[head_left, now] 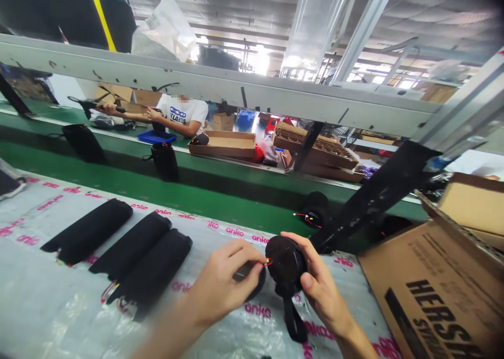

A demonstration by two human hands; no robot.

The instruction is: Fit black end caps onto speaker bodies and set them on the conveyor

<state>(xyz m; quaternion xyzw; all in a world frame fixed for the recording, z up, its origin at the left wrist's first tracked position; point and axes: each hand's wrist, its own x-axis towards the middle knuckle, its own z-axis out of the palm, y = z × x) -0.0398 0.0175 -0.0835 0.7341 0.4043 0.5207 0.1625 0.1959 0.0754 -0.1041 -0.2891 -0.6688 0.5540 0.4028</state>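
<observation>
A long green conveyor belt (129,178) ran across the view behind a bench covered with a translucent plastic sheet (51,317) printed with pink "anko" lettering. A brown corrugated cardboard box (429,291) with bold black print stood open at the right, and across the belt a co-worker in a white T-shirt (183,115) worked with both hands. Three black fabric-covered cylinders (129,246) lay on the sheet, left of the person's hands, which were just apart above it. The right hand (321,280) was clamped around a black round-ended body (285,264) with a black strap (295,322) hanging down. The left hand (222,285) gripped a dark round disc (252,281), beside thin red and yellow wires (268,262).
</observation>
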